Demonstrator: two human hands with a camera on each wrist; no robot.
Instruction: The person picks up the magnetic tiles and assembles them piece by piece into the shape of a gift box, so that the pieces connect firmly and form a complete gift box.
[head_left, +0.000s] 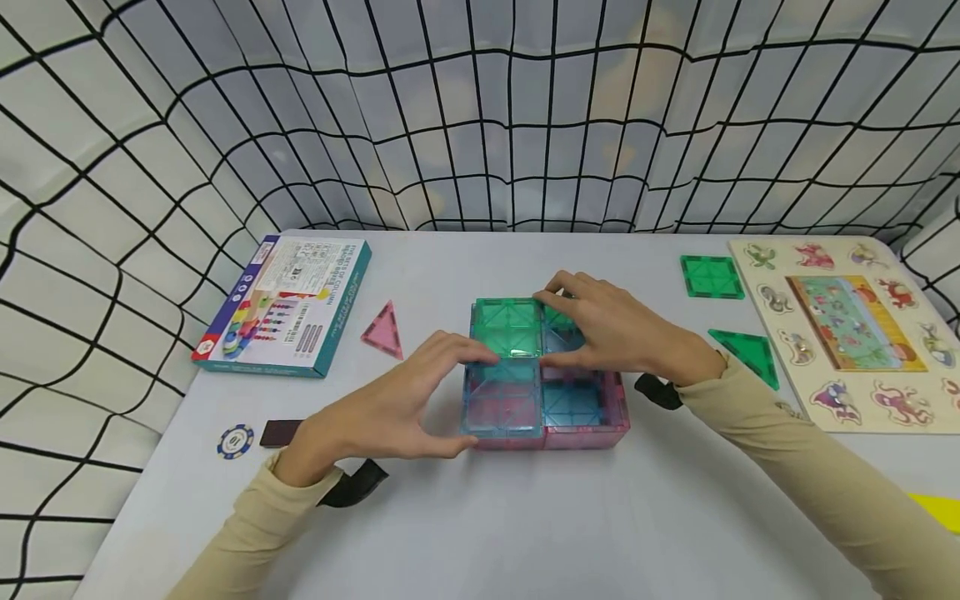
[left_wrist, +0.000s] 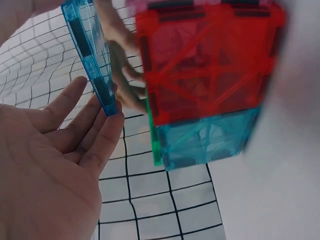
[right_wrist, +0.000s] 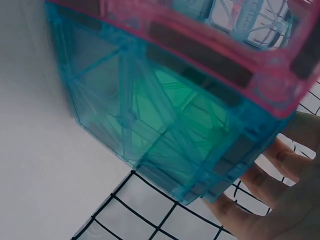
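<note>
Translucent pink, green and blue squares joined as one box [head_left: 587, 438], at the centre of the frame on a white table [head_left: 570, 517]; walls overlapping, full count impossible to make out. Over its near left quarter, one blue tile [head_left: 502, 400], pinched at the edges between thumb and fingertips of the left hand [head_left: 386, 408]; gap beneath, if any, hard to see. One green tile [head_left: 506, 327] over the far left quarter. Far right quarter partly hidden under the right hand [head_left: 626, 329], fingers bent and well apart from the thumb, fingertips against the box; cannot tell gripping from touching.

Farther out, left of frame: one pink triangle [head_left: 384, 332], one toy package [head_left: 288, 304], one chip [head_left: 236, 442], one dark rectangle [head_left: 281, 433] half covered by the left wrist. Toward the right: one green square [head_left: 711, 277], one green triangle [head_left: 750, 357], one puzzle board [head_left: 866, 382] cut off by the frame edge, one yellow piece [head_left: 937, 510] also cut off, too little visible to identify. Black net [head_left: 512, 126] across the top.
</note>
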